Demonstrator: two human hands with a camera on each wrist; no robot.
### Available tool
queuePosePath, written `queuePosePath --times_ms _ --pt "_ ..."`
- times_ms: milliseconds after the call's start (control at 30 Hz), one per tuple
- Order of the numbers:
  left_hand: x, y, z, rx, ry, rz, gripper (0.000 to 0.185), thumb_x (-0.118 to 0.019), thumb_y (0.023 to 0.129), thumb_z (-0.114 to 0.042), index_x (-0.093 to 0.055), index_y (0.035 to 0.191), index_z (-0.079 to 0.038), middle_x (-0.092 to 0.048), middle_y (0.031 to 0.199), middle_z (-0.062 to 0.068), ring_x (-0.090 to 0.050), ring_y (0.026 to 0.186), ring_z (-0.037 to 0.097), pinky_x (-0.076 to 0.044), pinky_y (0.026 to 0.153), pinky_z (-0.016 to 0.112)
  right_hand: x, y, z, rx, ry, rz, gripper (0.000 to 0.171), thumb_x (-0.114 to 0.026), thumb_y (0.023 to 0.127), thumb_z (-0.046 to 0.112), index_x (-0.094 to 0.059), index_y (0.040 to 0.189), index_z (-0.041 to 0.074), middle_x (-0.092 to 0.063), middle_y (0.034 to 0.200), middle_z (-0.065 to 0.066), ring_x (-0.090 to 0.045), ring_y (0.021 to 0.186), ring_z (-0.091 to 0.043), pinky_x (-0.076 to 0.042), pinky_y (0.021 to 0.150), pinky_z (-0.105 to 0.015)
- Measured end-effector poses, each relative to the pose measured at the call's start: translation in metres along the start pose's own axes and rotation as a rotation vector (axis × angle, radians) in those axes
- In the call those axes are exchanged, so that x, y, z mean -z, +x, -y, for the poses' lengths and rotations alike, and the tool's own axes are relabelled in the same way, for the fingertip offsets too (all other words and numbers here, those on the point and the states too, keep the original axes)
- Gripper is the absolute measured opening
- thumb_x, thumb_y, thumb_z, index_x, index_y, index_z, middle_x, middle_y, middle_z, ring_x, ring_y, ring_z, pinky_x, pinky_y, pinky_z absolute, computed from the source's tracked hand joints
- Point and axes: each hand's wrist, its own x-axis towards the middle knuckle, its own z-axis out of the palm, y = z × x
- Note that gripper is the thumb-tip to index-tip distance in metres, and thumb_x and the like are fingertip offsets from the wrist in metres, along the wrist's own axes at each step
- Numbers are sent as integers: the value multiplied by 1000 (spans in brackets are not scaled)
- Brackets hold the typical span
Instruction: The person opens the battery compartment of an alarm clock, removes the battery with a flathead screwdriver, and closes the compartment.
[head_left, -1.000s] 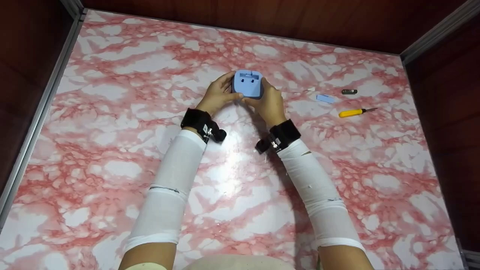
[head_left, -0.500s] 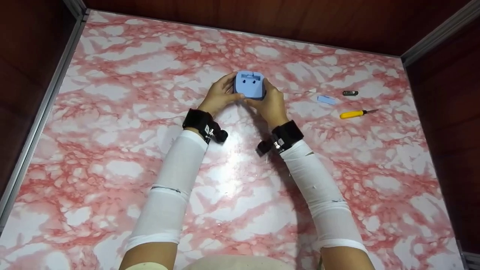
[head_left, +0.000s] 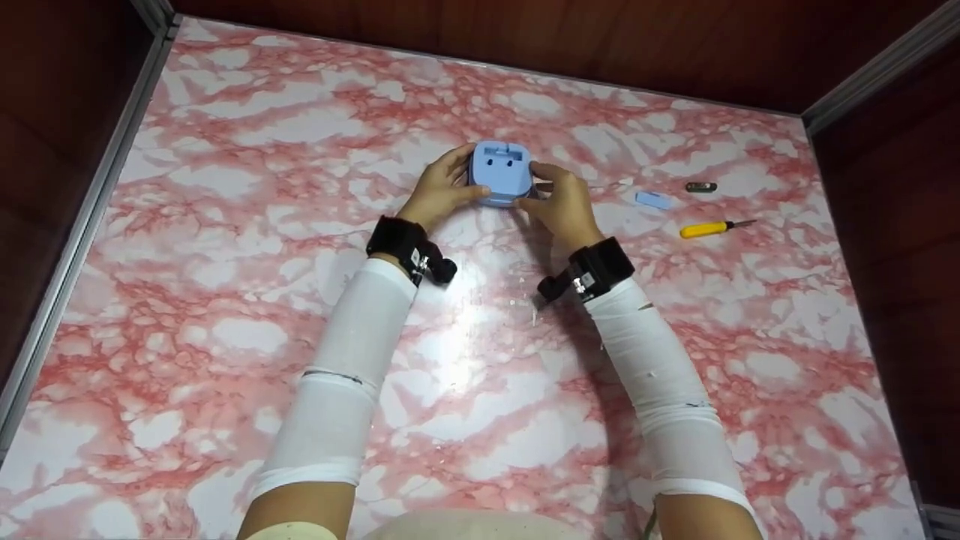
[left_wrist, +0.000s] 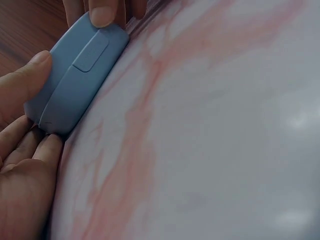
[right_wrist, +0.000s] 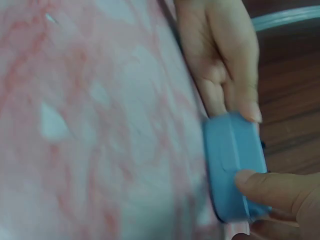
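We held one blue plastic housing [head_left: 501, 172] between us: our left hand [head_left: 437, 196] curled round its left side, our right hand [head_left: 564, 204] pinching its right side. No writing was readable. Right of our right hand lay one yellow-handled screwdriver [head_left: 712, 226] on the surface [head_left: 225, 300].

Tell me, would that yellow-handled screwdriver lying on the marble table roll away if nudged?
Probably, at least a little: the yellow-handled screwdriver has a rounded handle and lies loose on the smooth, glossy marble table. It looks stiff and light for its size. The thin metal tip would likely swing round when pushed at the handle.
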Motion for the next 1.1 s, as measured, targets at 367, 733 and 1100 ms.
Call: queuePosePath --times_ms 367,733,1100 --pt "0 0 0 20 -41 -13 83 -76 83 10 -35 155 -1 -34 161 15 -31 150 26 -32 117 26 40 -2 -17 47 -120 -5 30 -70 94 2 -70 123 -3 -66 128 -20 -62 118 -37 -54 97 -46" --pt "0 0 1 4 -47 -15 82 -76 84 10 -36 154 2 -35 161 17 -29 150 27 -30 118 26 77 -5 -38 -2 -158 -68 26 -71 93 2 -72 119 -4 -68 123 -21 -65 114 -37 -54 97 -47" --pt "1 0 0 30 -27 -22 83 -77 83 8 -36 155 -1 -34 162 15 -30 150 26 -31 117 25 109 -10 -56 -35 -266 -88 27 -73 94 11 -74 117 -4 -69 120 -23 -61 117 -40 -50 99 -51"
